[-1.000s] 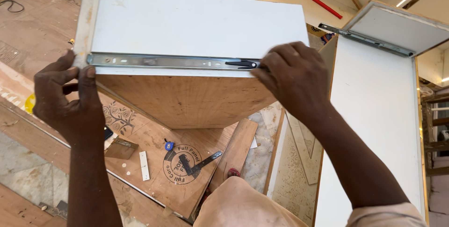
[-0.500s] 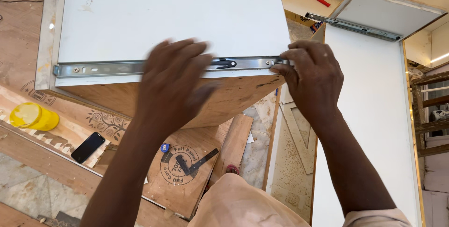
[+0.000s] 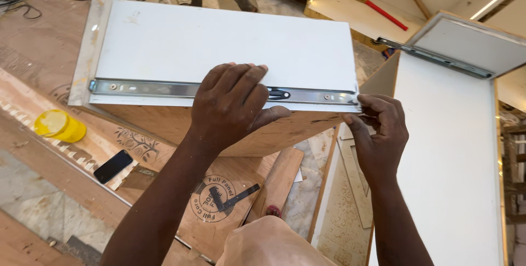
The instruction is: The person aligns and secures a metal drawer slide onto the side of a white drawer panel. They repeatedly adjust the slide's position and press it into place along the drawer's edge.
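Your left hand [image 3: 233,104] has crossed over, now pressed flat, fingers spread, on the long silver metal drawer slide [image 3: 164,88] | right hand [image 3: 378,129] pinches its end | slide lies along the white laminated plywood drawer box [image 3: 219,41], steadied.

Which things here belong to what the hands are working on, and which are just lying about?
In hand: white drawer box; metal slide rail on its side; left hand pressing on the rail; right hand at the rail's end.

Lying about: yellow container; black phone; red-handled brush.
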